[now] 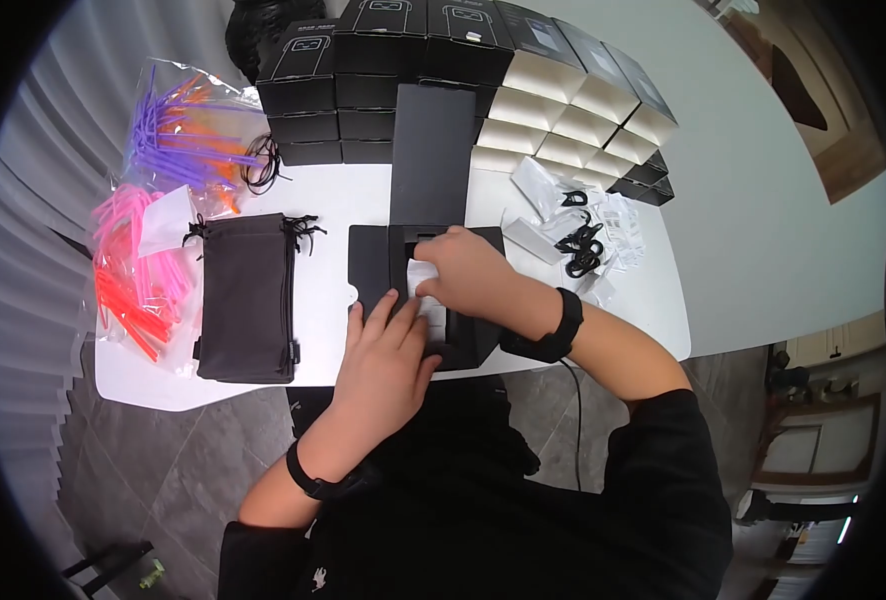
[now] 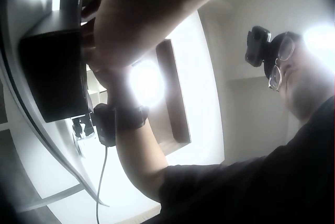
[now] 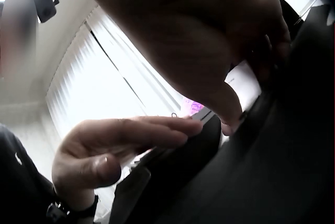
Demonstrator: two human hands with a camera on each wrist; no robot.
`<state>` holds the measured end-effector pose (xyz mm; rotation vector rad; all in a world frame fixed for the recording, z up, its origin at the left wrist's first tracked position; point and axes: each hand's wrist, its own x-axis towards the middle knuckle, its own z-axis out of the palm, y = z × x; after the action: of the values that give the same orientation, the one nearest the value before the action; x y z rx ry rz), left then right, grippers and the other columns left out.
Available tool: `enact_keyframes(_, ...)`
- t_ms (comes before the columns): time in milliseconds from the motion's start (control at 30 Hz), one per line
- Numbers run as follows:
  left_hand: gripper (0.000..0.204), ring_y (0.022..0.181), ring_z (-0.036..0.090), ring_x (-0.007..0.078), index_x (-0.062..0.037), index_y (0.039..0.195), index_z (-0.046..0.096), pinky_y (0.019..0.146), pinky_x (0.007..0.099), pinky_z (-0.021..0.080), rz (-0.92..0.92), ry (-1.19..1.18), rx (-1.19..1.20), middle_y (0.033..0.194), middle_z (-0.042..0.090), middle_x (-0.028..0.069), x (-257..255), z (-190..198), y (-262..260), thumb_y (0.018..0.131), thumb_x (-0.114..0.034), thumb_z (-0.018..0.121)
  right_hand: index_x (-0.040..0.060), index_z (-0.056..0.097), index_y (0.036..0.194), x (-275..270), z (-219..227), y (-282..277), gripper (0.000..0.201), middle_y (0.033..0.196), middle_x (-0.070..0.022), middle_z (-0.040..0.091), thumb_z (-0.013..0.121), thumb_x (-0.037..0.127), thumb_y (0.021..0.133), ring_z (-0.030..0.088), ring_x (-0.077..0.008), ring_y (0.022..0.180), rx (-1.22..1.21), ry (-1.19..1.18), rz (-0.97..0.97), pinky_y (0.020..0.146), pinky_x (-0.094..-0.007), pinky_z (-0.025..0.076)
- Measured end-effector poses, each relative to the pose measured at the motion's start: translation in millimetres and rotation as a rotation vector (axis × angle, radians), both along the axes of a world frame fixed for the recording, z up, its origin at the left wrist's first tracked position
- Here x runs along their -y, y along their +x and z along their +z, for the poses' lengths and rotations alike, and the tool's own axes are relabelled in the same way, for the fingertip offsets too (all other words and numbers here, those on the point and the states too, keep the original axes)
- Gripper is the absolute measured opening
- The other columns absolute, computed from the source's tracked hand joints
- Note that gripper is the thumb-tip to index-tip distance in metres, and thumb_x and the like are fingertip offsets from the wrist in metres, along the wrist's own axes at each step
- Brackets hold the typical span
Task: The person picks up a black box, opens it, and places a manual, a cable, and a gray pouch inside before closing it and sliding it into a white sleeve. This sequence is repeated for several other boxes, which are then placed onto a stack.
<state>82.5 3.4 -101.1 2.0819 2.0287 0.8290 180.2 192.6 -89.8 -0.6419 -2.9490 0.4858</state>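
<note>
An open black box [image 1: 476, 340] sits at the table's front edge, its long lid [image 1: 433, 150] folded back and a side flap [image 1: 370, 262] spread to the left. Inside lies a folded white paper [image 1: 422, 272], also seen in the right wrist view. My right hand [image 1: 471, 275] reaches into the box from the right and pinches the paper's far end between thumb and fingers; its fingertips are partly hidden. With fingers nearly straight, my left hand [image 1: 385, 360] lies over the box's left side, fingertips at the flap and the paper's near end.
Stacked black boxes [image 1: 378, 55] line the back, some showing white insides [image 1: 538, 80]. Black pouches [image 1: 246, 300] lie left, beside bags of purple and orange sticks [image 1: 178, 130] and pink and red ones [image 1: 138, 270]. At right are black cables [image 1: 583, 245] and white packets [image 1: 620, 230].
</note>
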Motion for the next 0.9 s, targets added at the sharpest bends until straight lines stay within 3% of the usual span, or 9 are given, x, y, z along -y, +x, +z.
enact_keyframes(200, 0.051, 0.140, 0.040, 0.0376, 0.0045, 0.120, 0.064, 0.111, 0.0674, 0.027, -0.031, -0.044, -0.115, 0.139, 0.055, 0.0183, 0.2, -6.5, 4.5, 0.086, -0.032, 0.074, 0.0060, 0.071, 0.098, 18.7, 3.1, 3.7, 0.033, 0.091, -0.0107, 0.061, 0.082, 0.018, 0.070, 0.056, -0.0301, 0.090, -0.217, 0.290, -0.037, 0.080, -0.0396, 0.049)
enact_keyframes(400, 0.044, 0.138, 0.044, 0.0380, 0.0010, 0.119, 0.065, 0.111, 0.0652, 0.029, -0.046, 0.026, 0.149, 0.139, 0.054, 0.0193, 4.2, 13.3, -7.4, 0.084, -0.024, 0.076, 0.0068, 0.070, 0.101, 10.1, 6.9, 11.8, 0.030, 0.098, -0.0115, 0.064, 0.080, 0.013, 0.073, 0.058, -0.0331, 0.096, -0.389, 0.087, 0.006, 0.084, -0.0413, 0.049)
enact_keyframes(433, 0.041, 0.134, 0.048, 0.0383, 0.0007, 0.119, 0.065, 0.111, 0.0608, 0.033, -0.001, 0.090, 0.233, 0.137, 0.056, 0.0194, 8.6, 20.9, -17.3, 0.084, -0.020, 0.076, 0.0051, 0.071, 0.100, 10.4, 17.0, 12.3, 0.022, 0.096, -0.0091, 0.066, 0.077, 0.013, 0.080, 0.062, -0.0270, 0.094, -0.463, 0.079, 0.012, 0.082, -0.0365, 0.050)
enact_keyframes(533, 0.025, 0.115, 0.065, 0.0354, 0.0023, 0.110, 0.068, 0.099, 0.0383, 0.050, 0.190, 0.316, 0.422, 0.119, 0.068, 0.0177, 23.6, 51.7, -58.5, 0.087, -0.007, 0.069, 0.0049, 0.071, 0.103, 21.6, 54.9, 11.1, 0.019, 0.099, -0.0076, 0.068, 0.075, 0.012, 0.085, 0.063, -0.0186, 0.090, -0.501, -0.537, -0.191, 0.080, -0.0305, 0.051)
enact_keyframes(567, 0.022, 0.108, 0.067, 0.0330, 0.0024, 0.108, 0.068, 0.094, 0.0373, 0.051, 0.254, 0.306, 0.455, 0.113, 0.069, 0.0172, 27.7, 55.4, -74.8, 0.088, -0.008, 0.069, 0.0041, 0.071, 0.105, 23.7, 64.3, 10.7, 0.019, 0.101, -0.0055, 0.069, 0.073, 0.013, 0.089, 0.064, -0.0122, 0.087, -0.485, -0.777, -0.250, 0.076, -0.0250, 0.050)
enact_keyframes(667, 0.017, 0.088, 0.070, 0.0242, 0.0028, 0.103, 0.070, 0.081, 0.0324, 0.053, 0.407, 0.161, 0.468, 0.095, 0.072, 0.0146, 26.8, 69.6, -118.6, 0.090, -0.008, 0.068, 0.0029, 0.068, 0.112, 33.3, 80.9, -5.5, 0.019, 0.101, -0.0018, 0.065, 0.068, 0.006, 0.093, 0.059, -0.0015, 0.080, -0.434, -0.731, -0.134, 0.072, -0.0165, 0.046)
enact_keyframes(733, 0.013, 0.085, 0.064, 0.0128, 0.0044, 0.101, 0.068, 0.078, 0.0268, 0.051, 0.357, 0.032, 0.601, 0.089, 0.070, 0.0068, 9.1, 61.1, -155.2, 0.093, -0.006, 0.065, 0.0031, 0.069, 0.112, 34.9, 73.3, -19.8, 0.022, 0.103, -0.0051, 0.067, 0.070, 0.011, 0.090, 0.063, -0.0091, 0.088, -0.386, -0.655, -0.065, 0.076, -0.0237, 0.050)
enact_keyframes(833, 0.014, 0.085, 0.066, 0.0184, 0.0038, 0.100, 0.068, 0.079, 0.0306, 0.052, 0.418, -0.026, 0.460, 0.092, 0.069, 0.0108, -15.9, 34.7, -194.9, 0.088, -0.002, 0.067, 0.0030, 0.068, 0.115, 33.6, 56.1, -41.2, 0.033, 0.111, -0.0139, 0.069, 0.071, 0.019, 0.086, 0.067, -0.0251, 0.099, -0.282, -0.580, 0.040, 0.086, -0.0353, 0.053)
enact_keyframes(900, 0.018, 0.087, 0.068, 0.0237, 0.0032, 0.101, 0.069, 0.080, 0.0341, 0.053, 0.445, 0.024, 0.253, 0.095, 0.070, 0.0146, -24.3, 15.6, -204.5, 0.084, 0.000, 0.068, 0.0034, 0.066, 0.120, 32.8, 48.7, -56.0, 0.037, 0.114, -0.0142, 0.068, 0.070, 0.020, 0.088, 0.065, -0.0263, 0.104, -0.206, -0.477, 0.135, 0.089, -0.0356, 0.052)
